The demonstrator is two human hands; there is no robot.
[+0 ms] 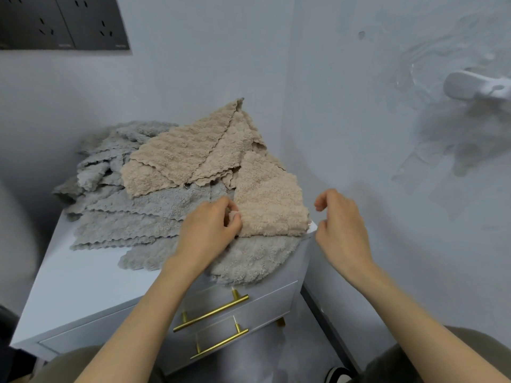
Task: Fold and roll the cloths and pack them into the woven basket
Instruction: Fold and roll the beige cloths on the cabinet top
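Note:
A heap of fluffy cloths lies on a white cabinet top. Several grey cloths with scalloped edges spread to the left and front. Beige cloths lie on top toward the back. A folded beige cloth sits at the cabinet's right corner. My left hand pinches the near left edge of that folded beige cloth. My right hand hovers just right of the cloth, off the cabinet's edge, fingers loosely curled and holding nothing. No woven basket is in view.
The cabinet has two drawers with gold bar handles. It stands against a pale wall with dark sockets at the upper left. A white wall fixture juts out at the upper right. Floor lies to the cabinet's right.

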